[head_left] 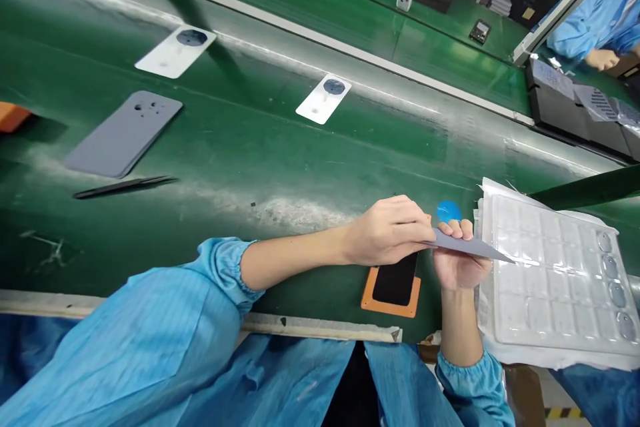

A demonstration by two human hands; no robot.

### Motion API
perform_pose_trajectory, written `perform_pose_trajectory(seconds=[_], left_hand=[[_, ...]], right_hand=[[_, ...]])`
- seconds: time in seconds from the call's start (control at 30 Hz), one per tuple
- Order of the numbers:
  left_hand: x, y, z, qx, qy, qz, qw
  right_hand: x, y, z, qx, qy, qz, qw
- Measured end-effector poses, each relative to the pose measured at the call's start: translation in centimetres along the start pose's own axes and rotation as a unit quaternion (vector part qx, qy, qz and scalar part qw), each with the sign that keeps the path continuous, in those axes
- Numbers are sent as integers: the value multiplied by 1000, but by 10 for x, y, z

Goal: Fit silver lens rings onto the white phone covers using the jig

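A thin grey panel is held up nearly edge-on above the green bench. My left hand pinches its left end, and my right hand grips it from below with fingertips curled over the far edge. Under my hands lies an orange fixture with a black rectangular piece on it. Just beyond my right hand there is a round blue sticker. To the right rests a clear plastic tray with several dark oval parts in its right column.
Stacked grey phone back panels lie at the left near black tweezers. Two white cards with dark ovals sit farther back. A metal rail crosses behind them. Another person's hand shows at top right.
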State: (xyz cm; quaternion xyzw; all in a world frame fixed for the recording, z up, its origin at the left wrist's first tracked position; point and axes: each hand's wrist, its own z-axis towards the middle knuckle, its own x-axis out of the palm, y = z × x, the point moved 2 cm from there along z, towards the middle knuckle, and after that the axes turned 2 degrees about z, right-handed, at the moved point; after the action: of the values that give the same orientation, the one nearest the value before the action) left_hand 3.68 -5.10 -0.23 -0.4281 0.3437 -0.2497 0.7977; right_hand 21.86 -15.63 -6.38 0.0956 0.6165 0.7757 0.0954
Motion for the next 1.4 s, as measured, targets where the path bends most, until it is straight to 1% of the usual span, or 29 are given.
perform_pose_trajectory(seconds=[0.07,0.13,0.2,0.23,0.27,0.33,0.37,0.4,0.43,0.5,0.53,0.57,0.6,0.63,0.7,0.83,0.9,0.93,0.97,1.07,1.13,1.17,1.23,1.33,1.4], left_hand=[[1,-3,-2,-5,10,8,1000],[2,-7,-3,6,11,17,1000],[1,-9,-3,22,-5,13,1000],[0,-9,-3,19,-21,3,1000],[-1,-8,-2,3,-45,-15,999],[-5,0,2,-74,-104,-93,987],[-6,5,5,-127,-131,-159,970],[-7,11,7,-181,-153,-240,941],[-7,16,10,-231,-164,-328,901],[-3,22,14,-313,-161,-479,804],[-1,24,15,-345,-153,-528,761],[1,24,15,-371,-142,-559,728],[3,24,15,-390,-133,-578,704],[4,23,14,-401,-122,-590,690],[7,20,12,-407,-101,-599,682],[11,18,7,-404,-69,-601,687],[13,19,5,-393,-58,-591,702],[14,20,4,-384,-55,-577,719],[14,20,4,-373,-55,-552,744],[14,22,4,-332,-62,-429,837],[13,21,4,-312,-36,-350,883],[14,20,3,-305,-14,-319,897],[14,18,1,-294,17,-279,914],[12,20,2,-287,11,-242,927],[6,27,14,-281,1,-220,934]], right_hand=[[1,1,0,-2,-7,-6,1000],[0,2,0,-3,-11,10,1000],[-2,2,-2,-3,-12,15,1000],[-4,1,-3,-3,-10,4,1000],[-5,1,-4,-5,-7,-19,1000],[-4,3,-7,-20,9,-81,997],[-1,5,-8,-31,22,-105,994],[2,7,-9,-42,35,-116,992],[7,11,-10,-50,47,-113,991],[18,18,-10,-50,61,-67,995],[24,22,-10,-41,60,-37,997],[29,25,-9,-28,56,-11,998],[34,28,-8,-11,52,6,999],[37,29,-7,7,46,15,999],[39,31,-6,40,34,21,998],[37,29,-6,69,25,44,996],[38,27,-6,75,25,62,995],[38,27,-5,82,21,74,994],[39,25,-4,94,12,88,992],[39,20,-2,151,-32,115,981],[38,16,-1,174,-67,117,976],[37,13,0,175,-81,117,974],[34,9,0,166,-102,114,974],[32,5,1,154,-109,93,978],[33,3,3,151,-96,84,980]])
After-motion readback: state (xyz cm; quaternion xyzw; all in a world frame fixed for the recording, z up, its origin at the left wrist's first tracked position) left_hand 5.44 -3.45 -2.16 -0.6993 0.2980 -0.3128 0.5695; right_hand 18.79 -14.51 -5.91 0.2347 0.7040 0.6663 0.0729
